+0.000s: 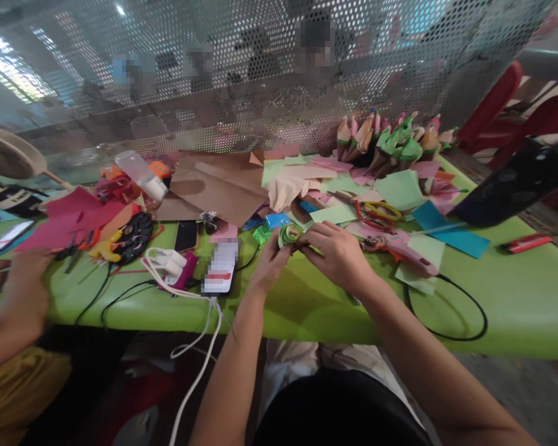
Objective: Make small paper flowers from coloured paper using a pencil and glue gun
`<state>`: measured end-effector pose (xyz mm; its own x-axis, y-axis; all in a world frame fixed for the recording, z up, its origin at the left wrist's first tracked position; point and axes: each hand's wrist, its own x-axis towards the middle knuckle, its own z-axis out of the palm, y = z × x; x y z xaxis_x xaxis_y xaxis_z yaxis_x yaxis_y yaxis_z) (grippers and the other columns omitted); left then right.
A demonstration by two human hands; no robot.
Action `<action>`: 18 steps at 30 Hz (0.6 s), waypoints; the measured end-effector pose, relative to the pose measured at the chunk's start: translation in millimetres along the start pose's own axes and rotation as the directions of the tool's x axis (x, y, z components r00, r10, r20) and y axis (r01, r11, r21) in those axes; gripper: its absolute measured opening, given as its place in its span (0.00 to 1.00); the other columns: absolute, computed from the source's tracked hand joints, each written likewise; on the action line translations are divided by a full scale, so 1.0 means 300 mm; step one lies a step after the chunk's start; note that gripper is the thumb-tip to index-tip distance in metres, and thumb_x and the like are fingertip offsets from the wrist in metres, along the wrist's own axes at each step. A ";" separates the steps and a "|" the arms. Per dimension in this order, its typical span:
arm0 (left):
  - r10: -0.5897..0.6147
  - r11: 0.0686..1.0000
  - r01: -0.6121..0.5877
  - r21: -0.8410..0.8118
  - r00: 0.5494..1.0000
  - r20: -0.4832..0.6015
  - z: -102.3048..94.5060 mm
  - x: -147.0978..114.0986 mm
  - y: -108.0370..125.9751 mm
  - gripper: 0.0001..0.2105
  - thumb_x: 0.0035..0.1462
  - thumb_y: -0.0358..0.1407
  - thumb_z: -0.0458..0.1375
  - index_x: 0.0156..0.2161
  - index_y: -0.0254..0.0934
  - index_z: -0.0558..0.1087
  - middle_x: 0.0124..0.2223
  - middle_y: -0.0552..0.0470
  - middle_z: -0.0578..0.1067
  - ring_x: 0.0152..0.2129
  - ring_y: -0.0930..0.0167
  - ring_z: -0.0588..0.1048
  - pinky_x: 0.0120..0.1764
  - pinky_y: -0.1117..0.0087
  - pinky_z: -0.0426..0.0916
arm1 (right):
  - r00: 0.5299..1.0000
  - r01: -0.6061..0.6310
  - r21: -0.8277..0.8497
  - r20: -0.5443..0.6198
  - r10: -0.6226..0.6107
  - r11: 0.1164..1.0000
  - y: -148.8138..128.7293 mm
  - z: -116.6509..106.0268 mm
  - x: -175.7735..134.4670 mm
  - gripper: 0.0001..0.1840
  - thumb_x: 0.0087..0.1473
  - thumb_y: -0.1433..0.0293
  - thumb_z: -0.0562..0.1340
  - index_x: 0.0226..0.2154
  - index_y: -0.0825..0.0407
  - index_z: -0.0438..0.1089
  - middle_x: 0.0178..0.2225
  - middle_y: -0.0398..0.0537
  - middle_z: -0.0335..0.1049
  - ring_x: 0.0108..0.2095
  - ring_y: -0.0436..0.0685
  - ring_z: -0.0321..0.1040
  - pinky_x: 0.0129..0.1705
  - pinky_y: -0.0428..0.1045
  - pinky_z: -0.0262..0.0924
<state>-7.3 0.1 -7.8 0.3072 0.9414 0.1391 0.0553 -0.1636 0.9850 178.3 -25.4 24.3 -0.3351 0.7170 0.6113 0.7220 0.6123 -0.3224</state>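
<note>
In the head view, the left hand (pixel 270 263) is pinching a curled green coil (pixel 288 236), seemingly paper, above the table (pixel 307 310); the right hand (pixel 332 251) is pinching its end with bunched fingers. The 2 hands are apparently shaping it, the next move calling for light pressure. Behind, creased matte brown paper (pixel 214 186) is lying near crinkled, pointed cones (pixel 402 145).

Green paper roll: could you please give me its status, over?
Left hand holds green paper roll; right hand at its edge, grip unclear. Green plastic close beyond left hand, pink glue gun off to the right. Neither seems in the way.
</note>
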 end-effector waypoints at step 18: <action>0.024 1.000 -0.024 0.004 0.999 0.025 -0.002 0.000 0.006 0.17 0.63 0.51 0.58 0.49 0.42 0.73 0.33 0.56 0.67 0.27 0.72 0.62 0.34 0.70 0.62 | 0.999 -0.033 0.062 0.005 0.033 0.998 -0.001 -0.007 -0.003 0.08 0.62 0.73 0.63 0.35 0.49 0.79 0.34 0.51 0.78 0.38 0.60 0.70 0.39 0.52 0.64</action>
<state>-7.8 -0.1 -6.0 0.3317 0.9296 0.1605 0.0521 -0.1879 0.9808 179.8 -26.8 25.4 -0.3144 0.7385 0.5965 0.6941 0.6075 -0.3863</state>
